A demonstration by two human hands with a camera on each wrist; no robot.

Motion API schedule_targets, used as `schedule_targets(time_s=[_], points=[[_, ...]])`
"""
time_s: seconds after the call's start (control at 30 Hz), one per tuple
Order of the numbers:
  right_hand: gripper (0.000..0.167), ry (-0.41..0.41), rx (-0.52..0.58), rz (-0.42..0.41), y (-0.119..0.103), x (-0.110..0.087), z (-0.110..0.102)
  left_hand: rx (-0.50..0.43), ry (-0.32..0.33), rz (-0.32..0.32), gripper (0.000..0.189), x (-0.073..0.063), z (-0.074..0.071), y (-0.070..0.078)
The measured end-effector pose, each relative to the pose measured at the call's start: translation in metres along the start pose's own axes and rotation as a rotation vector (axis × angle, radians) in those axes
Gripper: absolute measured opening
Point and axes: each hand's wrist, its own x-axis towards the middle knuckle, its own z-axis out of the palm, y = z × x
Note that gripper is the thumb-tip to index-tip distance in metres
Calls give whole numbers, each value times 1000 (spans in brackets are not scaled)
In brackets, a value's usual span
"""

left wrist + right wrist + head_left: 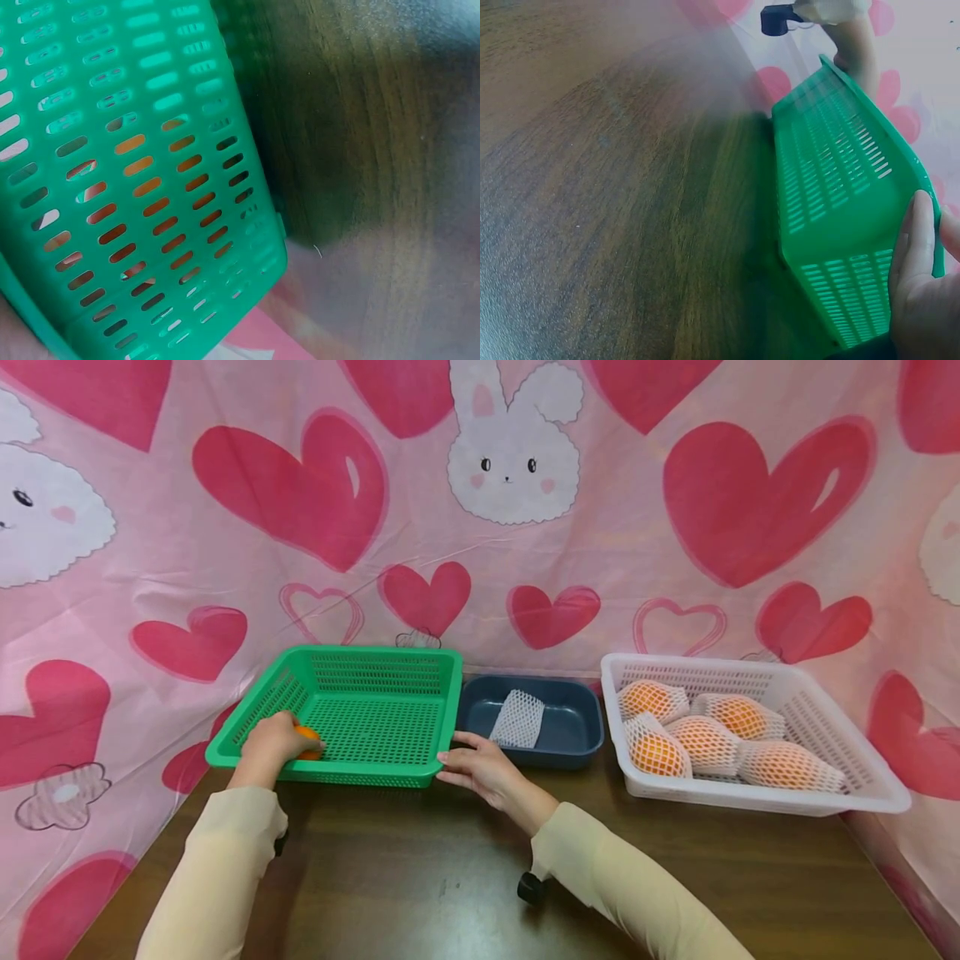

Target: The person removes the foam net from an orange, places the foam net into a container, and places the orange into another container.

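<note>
A green plastic basket point(397, 772) with slotted walls stands at the left of the table. Inside its near left corner, my left hand point(272, 745) reaches over the rim and holds an orange point(309, 743), mostly covered by the fingers. Through the slots of the basket wall point(255, 262), orange colour shows in the left wrist view. My right hand point(483, 770) grips the basket's rim at the near right corner. In the right wrist view, the right fingers point(919, 232) lie along the outside of the rim, with the thumb on the other side.
A dark blue tub point(573, 718) holding an empty white foam net sleeve point(517, 718) stands right of the basket. Farther right, a white basket point(873, 777) contains several oranges point(648, 699) in foam nets. A pink curtain point(420, 543) hangs behind the brown table point(390, 868).
</note>
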Motion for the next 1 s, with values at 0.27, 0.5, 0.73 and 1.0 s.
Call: schedule_targets(time_s=[0.27, 0.5, 0.73, 1.0], points=[[59, 5, -4, -2, -2, -2, 1, 6, -5, 14, 54, 0, -4, 1], [59, 12, -5, 1, -2, -2, 1, -7, 20, 7, 40, 0, -4, 0], [59, 6, -2, -3, 0, -1, 2, -5, 41, -25, 43, 1, -4, 2], [59, 15, 0, 4, 1, 0, 2, -9, 49, -24, 52, -1, -4, 2]])
